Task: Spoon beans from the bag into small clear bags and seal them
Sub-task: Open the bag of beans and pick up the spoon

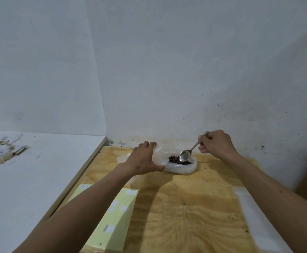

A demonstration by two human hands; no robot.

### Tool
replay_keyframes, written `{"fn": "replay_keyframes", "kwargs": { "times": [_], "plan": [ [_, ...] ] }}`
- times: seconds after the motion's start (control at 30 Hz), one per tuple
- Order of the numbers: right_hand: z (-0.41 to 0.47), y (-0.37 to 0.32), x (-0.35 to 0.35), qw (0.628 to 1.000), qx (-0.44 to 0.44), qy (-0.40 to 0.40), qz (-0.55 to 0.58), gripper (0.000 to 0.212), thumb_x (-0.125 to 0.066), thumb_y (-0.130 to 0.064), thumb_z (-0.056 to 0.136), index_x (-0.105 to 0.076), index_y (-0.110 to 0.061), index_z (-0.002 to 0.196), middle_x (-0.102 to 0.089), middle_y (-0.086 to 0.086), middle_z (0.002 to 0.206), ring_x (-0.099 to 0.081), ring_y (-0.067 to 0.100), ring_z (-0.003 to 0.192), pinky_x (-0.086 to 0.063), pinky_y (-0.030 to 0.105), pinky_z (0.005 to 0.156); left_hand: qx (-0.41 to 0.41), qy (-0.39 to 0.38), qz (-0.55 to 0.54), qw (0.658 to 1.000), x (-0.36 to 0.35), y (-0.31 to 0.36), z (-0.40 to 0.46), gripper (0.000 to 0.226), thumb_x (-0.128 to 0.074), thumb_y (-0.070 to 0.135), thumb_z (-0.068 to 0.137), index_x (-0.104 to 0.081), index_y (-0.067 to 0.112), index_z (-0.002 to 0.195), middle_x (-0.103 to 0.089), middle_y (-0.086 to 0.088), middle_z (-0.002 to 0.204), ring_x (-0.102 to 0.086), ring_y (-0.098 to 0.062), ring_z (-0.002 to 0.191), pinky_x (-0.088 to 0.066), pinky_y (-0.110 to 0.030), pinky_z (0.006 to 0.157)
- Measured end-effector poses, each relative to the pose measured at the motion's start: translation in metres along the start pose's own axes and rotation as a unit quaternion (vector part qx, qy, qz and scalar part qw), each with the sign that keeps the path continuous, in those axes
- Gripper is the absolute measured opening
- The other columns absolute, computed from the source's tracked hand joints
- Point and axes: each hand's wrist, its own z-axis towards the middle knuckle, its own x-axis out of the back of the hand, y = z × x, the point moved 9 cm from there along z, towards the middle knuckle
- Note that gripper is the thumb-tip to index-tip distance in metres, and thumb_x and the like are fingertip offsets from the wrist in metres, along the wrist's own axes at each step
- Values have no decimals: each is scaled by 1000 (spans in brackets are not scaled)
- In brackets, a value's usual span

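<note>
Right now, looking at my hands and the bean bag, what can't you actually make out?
Head view only:
- Spoon bowl: too small and shiny to tell whether it holds beans.
- Bean bag, left side: hidden by the left hand.
- Spoon handle end: wrapped inside the right hand.
- Small clear bags: none clearly identifiable.
- Scraps on the white table: blurred.

The near middle of the bare plywood tabletop (185, 212) is left open. Its far edge is closed off by the pale grey wall (185, 79), against which the white plastic bag of dark beans (180, 167) is set, flanked by both hands. The left side is taken up by a pale yellow-green sheet (112, 216) lying flat and bounded by a raised white board (30, 179) strewn with scraps.
</note>
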Motion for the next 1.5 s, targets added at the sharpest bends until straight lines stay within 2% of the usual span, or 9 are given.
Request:
{"fn": "replay_keyframes", "kwargs": {
  "times": [0.23,0.37,0.5,0.63,0.77,0.93,1.23,1.43,1.5],
  "plan": [
    [-3,14,-18,999,30,31,-5,30,-55,-13,100,-73,0,79,-75,5,65,-75,17,61,-63,36,76,7,-19,6,1000,-10,2,5,98,-75,63,75,-34,13,148,-46,-7,140,-45,-27,126,-38,-38,105],
    [0,45,-42,995,-61,21,82,27,-57,-8,97,-73,4,78,-75,10,65,-76,24,61,-64,42,77,10,-35,9,999,-15,2,5,99,-76,64,73,-34,12,148,-46,-7,139,-46,-27,124,-38,-37,103],
    [0,77,-59,963,-174,11,205,20,-59,-3,94,-66,11,81,-74,24,70,-77,36,68,-64,49,79,8,-41,3,999,-18,2,6,98,-76,63,74,-34,13,147,-47,-6,138,-47,-27,123,-39,-36,102],
    [0,87,-53,944,-209,30,252,15,-60,1,90,-63,15,84,-73,26,71,-75,37,67,-63,44,76,15,-36,-26,999,-18,-2,6,98,-77,61,74,-33,14,148,-46,-5,140,-46,-25,123,-41,-36,102],
    [3,91,-46,934,-226,34,273,12,-61,1,87,-64,9,78,-73,21,66,-75,37,70,-61,53,87,31,-39,-92,994,-18,-6,7,100,-79,56,75,-30,15,152,-42,-5,149,-43,-23,132,-41,-36,105],
    [6,86,-41,934,-217,24,283,13,-61,4,88,-63,11,77,-71,23,70,-73,36,69,-59,55,90,47,-32,-163,985,-15,-8,5,105,-82,52,75,-26,14,156,-35,-3,158,-37,-21,141,-36,-32,109],
    [16,52,-36,936,-175,12,305,12,-63,3,85,-64,14,80,-72,25,67,-75,40,72,-61,52,88,43,-50,-164,984,-18,-5,4,104,-82,53,74,-28,15,155,-36,-5,157,-39,-22,140,-38,-33,109],
    [-1,6,-47,971,-76,-10,227,19,-64,-9,92,-72,6,84,-76,17,68,-77,31,69,-64,43,80,32,-45,-155,986,-15,1,8,102,-80,52,77,-28,11,155,-36,-7,158,-39,-22,139,-38,-31,104],
    [-8,-16,-46,984,-4,-9,178,21,-63,-15,97,-75,0,88,-77,11,69,-77,21,66,-63,28,72,30,-43,-149,987,-14,3,8,100,-79,53,78,-30,9,154,-39,-8,155,-43,-23,134,-41,-30,99]
  ]
}}
